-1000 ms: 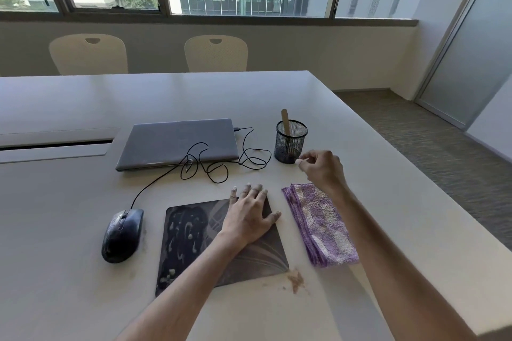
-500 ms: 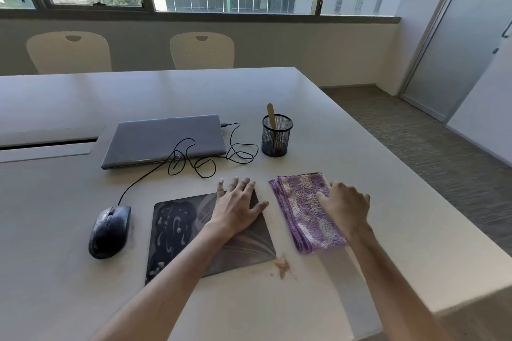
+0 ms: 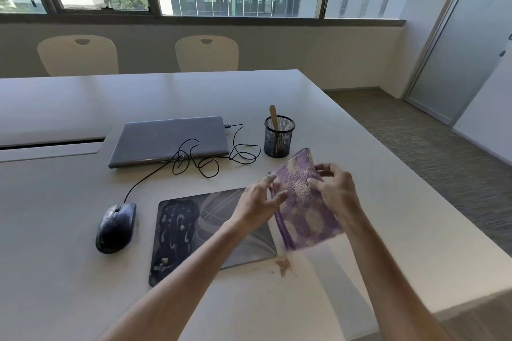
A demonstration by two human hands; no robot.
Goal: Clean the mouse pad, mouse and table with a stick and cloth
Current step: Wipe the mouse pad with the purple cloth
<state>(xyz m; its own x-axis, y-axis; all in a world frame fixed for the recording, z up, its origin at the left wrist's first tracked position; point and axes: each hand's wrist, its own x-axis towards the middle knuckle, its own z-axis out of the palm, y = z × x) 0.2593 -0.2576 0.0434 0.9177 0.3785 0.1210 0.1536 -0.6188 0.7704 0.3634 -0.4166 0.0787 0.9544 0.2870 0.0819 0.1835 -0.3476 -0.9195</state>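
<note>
Both hands are up off the table with the purple cloth [image 3: 302,202] held between them. Left hand [image 3: 259,203] has its fingers bent onto the left edge of the cloth, and right hand [image 3: 336,191] pinches the right side with thumb and fingers curled round it. It looks like the folded cloth is being opened up or turned, so the wiping has not started yet. Look at the mouse pad [image 3: 194,232], lying flat on the table [image 3: 360,271] at about 9 o'clock from the hands. It has pale blobs and smears all over its dark left half, so it is dirty. At 9 o'clock from the pad sits the mouse [image 3: 116,227], and it has little pale spots on it too. A brown crumbly mess [image 3: 283,265] lies on the table just off the near right corner of the pad, at 6 o'clock from the cloth. That spot needs a wipe as well. At 12 o'clock from the hands stands a black mesh cup [image 3: 278,137] with the wooden stick [image 3: 273,116] poking up out of it. Nobody is touching the stick. My guess is that the job is near its very start: the cloth is picked up, but the pad, the mouse and the table all look like they need cleaning, and the stuck blobs may need the stick.
</note>
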